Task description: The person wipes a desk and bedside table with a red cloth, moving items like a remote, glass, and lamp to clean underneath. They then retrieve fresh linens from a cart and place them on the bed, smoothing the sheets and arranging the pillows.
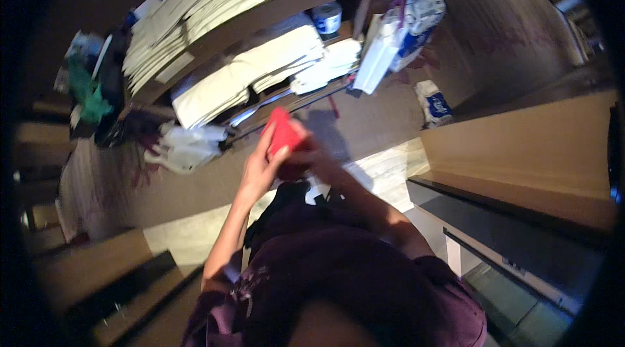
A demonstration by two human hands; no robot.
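Note:
A folded or bunched red item, perhaps cloth, is held up in front of my body between both hands. My left hand grips its left side, with the thumb across its lower front. On the other side my right hand holds it, blurred and partly in shadow. Beyond the hands stands a dark wooden shelf unit with large stacks of cream paper or flat sheets on top. More flat stacks lie on its lower shelf.
White plastic bags lie on the floor left of the shelf. A roll in blue-and-white wrapping sits inside the unit; a blue-and-white package lies on the floor at right. Wooden furniture panels flank me.

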